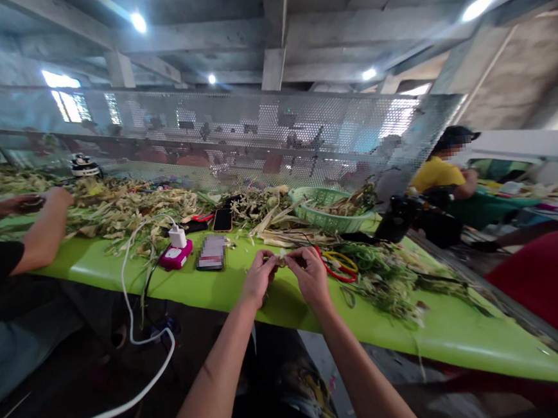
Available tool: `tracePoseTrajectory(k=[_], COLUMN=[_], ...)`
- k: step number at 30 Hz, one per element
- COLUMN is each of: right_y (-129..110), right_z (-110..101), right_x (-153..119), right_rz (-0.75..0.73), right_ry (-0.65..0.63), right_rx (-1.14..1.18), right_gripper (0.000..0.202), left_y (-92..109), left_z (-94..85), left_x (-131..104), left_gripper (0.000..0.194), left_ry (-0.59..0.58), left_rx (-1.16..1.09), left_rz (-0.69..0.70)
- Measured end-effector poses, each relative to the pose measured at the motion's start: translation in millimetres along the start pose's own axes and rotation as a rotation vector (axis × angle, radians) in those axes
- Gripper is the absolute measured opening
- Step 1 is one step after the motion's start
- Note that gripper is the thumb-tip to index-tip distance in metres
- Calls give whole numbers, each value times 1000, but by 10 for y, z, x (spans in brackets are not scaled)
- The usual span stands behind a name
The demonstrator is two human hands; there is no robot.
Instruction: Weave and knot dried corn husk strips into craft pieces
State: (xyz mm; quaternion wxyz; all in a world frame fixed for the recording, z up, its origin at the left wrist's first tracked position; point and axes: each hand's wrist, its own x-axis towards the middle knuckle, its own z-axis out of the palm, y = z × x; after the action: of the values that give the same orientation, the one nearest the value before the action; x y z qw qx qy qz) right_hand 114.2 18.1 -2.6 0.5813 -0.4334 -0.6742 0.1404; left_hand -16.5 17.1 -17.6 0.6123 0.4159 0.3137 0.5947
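Over the green table, a pale scrap, too small to identify, is pinched between the fingertips of the left hand and right hand and, probably light, soft and easily torn, is best gripped gently at opposite edges.

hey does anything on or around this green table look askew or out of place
Mainly the white cable: it loops from the charger, close to loose leaves, and droops over the front edge of the table. That looks untidy and might snag.
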Motion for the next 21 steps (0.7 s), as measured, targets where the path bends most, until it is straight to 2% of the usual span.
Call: tracePoseTrajectory(k=[10, 15, 21], right_y=[13, -36, -62], right_z=[12, 4, -3], right_x=[-8, -10, -13], right_rz=[-26, -84, -109], right_ry=[19, 26, -24], right_rx=[-53, -107, -74], right_gripper=[9, 8, 7], left_y=[-10, 1, -12], left_z=[-59, -40, -27], left_x=[29, 14, 13], left_gripper=[39, 36, 31], left_ry=[-94, -91, -91], left_rx=[-52, -39, -24], left_rz=[-29, -18, -6])
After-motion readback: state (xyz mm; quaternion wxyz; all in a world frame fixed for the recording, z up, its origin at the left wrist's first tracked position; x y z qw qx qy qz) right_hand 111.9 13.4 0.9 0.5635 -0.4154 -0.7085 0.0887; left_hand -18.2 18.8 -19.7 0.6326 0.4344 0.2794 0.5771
